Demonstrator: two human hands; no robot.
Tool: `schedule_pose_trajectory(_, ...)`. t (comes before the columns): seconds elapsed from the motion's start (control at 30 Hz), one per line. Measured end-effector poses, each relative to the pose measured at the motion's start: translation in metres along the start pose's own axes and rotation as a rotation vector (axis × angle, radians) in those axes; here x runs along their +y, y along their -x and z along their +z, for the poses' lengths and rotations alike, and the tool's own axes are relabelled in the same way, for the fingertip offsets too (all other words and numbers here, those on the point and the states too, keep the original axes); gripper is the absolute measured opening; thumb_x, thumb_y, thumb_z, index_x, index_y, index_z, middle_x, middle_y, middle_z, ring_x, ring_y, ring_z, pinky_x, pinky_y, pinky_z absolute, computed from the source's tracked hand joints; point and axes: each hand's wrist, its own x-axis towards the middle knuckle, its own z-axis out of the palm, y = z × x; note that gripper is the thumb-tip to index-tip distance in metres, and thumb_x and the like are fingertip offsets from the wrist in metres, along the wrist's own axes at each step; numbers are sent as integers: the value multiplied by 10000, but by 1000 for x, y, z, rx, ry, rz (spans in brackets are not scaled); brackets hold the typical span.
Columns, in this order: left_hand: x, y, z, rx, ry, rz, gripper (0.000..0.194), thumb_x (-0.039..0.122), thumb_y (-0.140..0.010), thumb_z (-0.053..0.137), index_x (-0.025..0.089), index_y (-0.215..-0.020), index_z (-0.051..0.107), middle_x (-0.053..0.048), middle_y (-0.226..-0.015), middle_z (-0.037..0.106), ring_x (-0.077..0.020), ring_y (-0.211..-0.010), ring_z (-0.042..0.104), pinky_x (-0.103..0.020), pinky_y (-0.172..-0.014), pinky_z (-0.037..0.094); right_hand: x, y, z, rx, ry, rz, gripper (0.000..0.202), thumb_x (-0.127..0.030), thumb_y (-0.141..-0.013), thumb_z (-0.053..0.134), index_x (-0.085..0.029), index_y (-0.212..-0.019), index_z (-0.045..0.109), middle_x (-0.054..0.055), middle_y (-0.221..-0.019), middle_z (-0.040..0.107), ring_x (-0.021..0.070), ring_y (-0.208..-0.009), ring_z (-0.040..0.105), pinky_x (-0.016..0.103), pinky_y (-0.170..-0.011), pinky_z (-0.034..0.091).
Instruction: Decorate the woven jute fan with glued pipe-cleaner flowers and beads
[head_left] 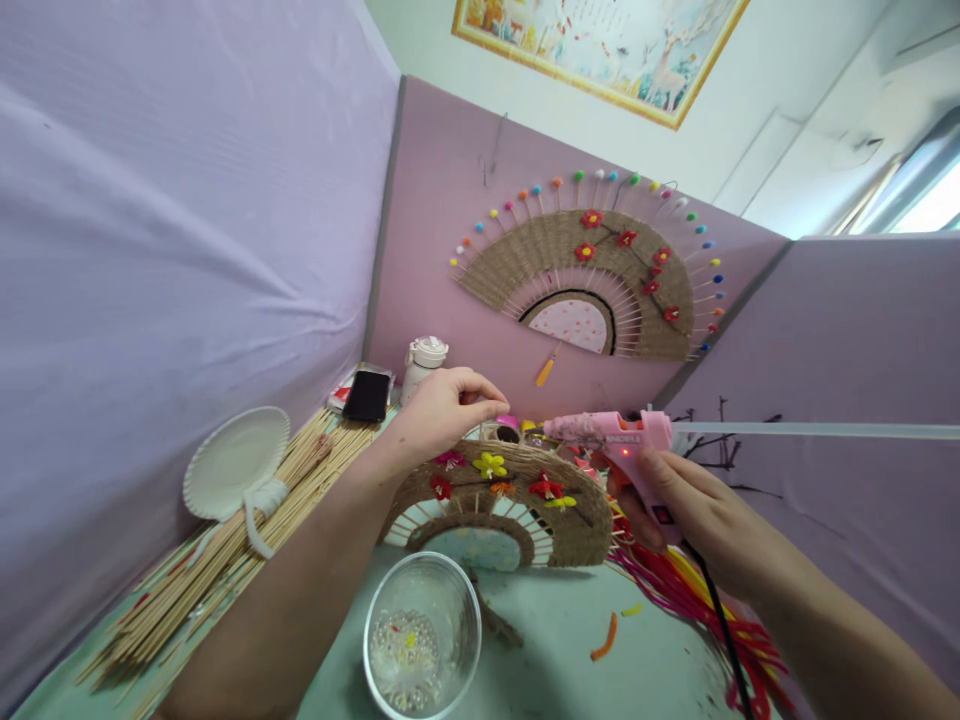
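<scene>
My right hand (697, 510) grips a pink hot glue gun (622, 436) with a long glue stick out its back; its nozzle points left toward my left hand. My left hand (442, 408) has its fingers pinched together on a small pink piece at the fingertips, just left of the nozzle. Below both hands lies a woven jute fan (517, 500) with red and yellow flowers stuck on it.
A clear plastic cup (422, 632) with small beads stands in front. A bundle of bamboo skewers (225, 560) and a paper plate (236, 462) lie left. A phone (367, 396) and white bottle (424, 362) sit behind. A finished fan (592, 270) hangs on the partition. Coloured strips (697, 600) lie right.
</scene>
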Motion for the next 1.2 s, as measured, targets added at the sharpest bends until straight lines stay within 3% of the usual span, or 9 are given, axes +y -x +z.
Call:
schedule_pose_trajectory(0.9, 1, 0, -1, -2, -13, -12, 169, 307, -769, 673, 166, -798, 761, -34, -792, 711, -152, -731, 576, -282, -685, 432, 3, 1, -1, 12, -16, 8, 540, -657, -935, 386, -216, -659, 533, -8, -531, 501, 135, -507, 408, 263, -496, 329)
schedule_pose_trajectory(1.03, 0, 1, -1, -2, -20, -24, 178, 317, -769, 674, 168, -809, 764, -29, -785, 706, -148, -721, 568, -276, -679, 428, 13, 7, -4, 44, -31, 15, 590, -687, -913, 401, -200, -613, 544, 4, -527, 515, 126, -503, 420, 256, -494, 338)
schedule_pose_trajectory(1.2, -1, 1, 2, -34, -70, -37, 192, 328, -776, 669, 166, -813, 764, -31, -800, 711, -143, -717, 569, -269, -662, 420, 40, 30, -1, 153, -251, 36, 621, -701, -905, 396, -190, -585, 544, 2, -492, 477, 116, -472, 384, 255, -463, 299)
